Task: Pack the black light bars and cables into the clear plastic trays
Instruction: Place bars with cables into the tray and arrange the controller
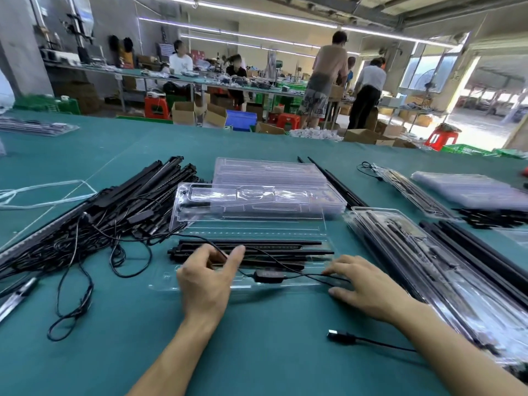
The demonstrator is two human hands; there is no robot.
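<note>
One cable (268, 277) pinched by left hand (205, 287) fingers (237, 256); right hand (368, 287) fingers (341, 264) splayed on tray (163, 282).

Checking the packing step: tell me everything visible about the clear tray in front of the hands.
The clear tray is moulded transparent plastic, lying flat on the green table. Black light bars lie lengthwise in it; a cable with a black inline box trails across its near edge. The left hand pinches the cable above it; the right hand rests its fingers on its right end.
</note>
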